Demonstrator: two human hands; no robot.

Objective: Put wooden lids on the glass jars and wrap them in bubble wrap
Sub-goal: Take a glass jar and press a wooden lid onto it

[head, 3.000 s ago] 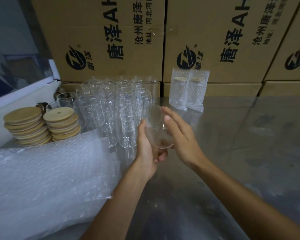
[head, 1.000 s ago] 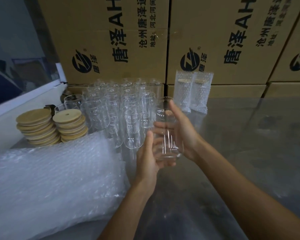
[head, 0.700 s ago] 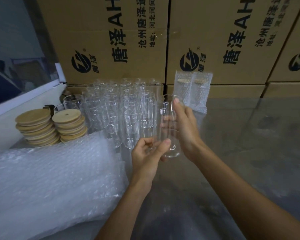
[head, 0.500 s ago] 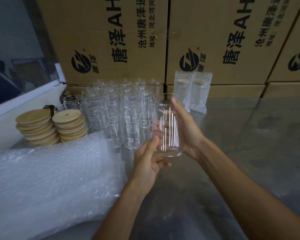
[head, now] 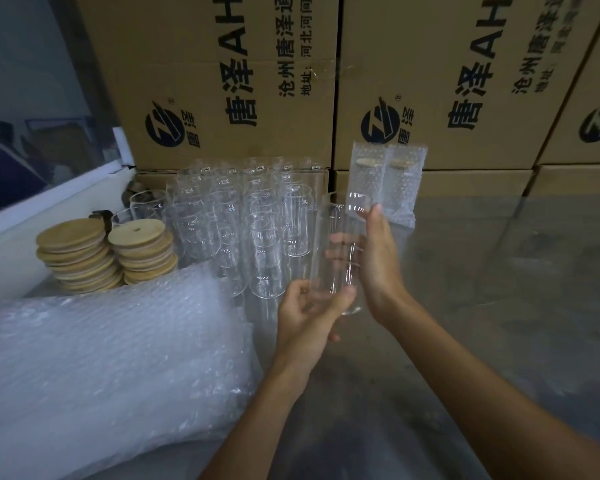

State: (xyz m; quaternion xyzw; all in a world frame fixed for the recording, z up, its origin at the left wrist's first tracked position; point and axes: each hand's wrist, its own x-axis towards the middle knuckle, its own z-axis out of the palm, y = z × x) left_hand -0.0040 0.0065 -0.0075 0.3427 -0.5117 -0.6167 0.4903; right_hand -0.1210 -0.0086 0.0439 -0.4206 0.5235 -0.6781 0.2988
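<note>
Stacked cardboard boxes (head: 229, 81) printed with dark logos and Chinese text form the back wall. A grey table (head: 499, 323) carries all items. A thick stack of bubble wrap (head: 101, 368) occupies the near left, its right edge just beside the left forearm. Behind it stands a block of empty glass jars (head: 243, 220), unlidded, packed closely in rows. Left of that block sit two stacks of wooden lids (head: 108, 254), side by side and touching. Two wrapped jars (head: 385, 181) stand upright against the boxes, partly masked by the held jar's rim. One glass jar (head: 336, 251) is held upright above the table, unlidded: the left hand (head: 309, 317) grips its base with curled fingers, the right hand (head: 378, 261) clasps its side, thumb up near the rim
</note>
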